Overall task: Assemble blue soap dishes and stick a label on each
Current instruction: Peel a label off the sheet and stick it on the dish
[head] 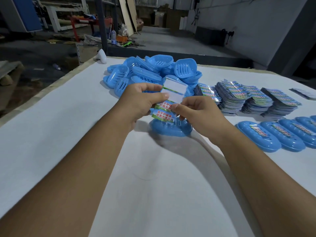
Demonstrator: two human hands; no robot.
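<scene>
My left hand (142, 101) holds a label sheet (168, 98) upright above the table; its upper strips are bare white backing, its lower strips still carry printed labels. My right hand (193, 111) pinches the edge of one printed label on that sheet. Directly below them a blue soap dish (168, 130) lies upside down on the white table. Part of this dish is hidden behind my hands and the sheet.
A heap of loose blue dish parts (150, 72) lies behind my hands. Stacks of label sheets (248, 100) stand to the right. A row of labelled dishes (277, 136) lies at the right edge. The table's left edge (51, 86) borders a dark workshop floor.
</scene>
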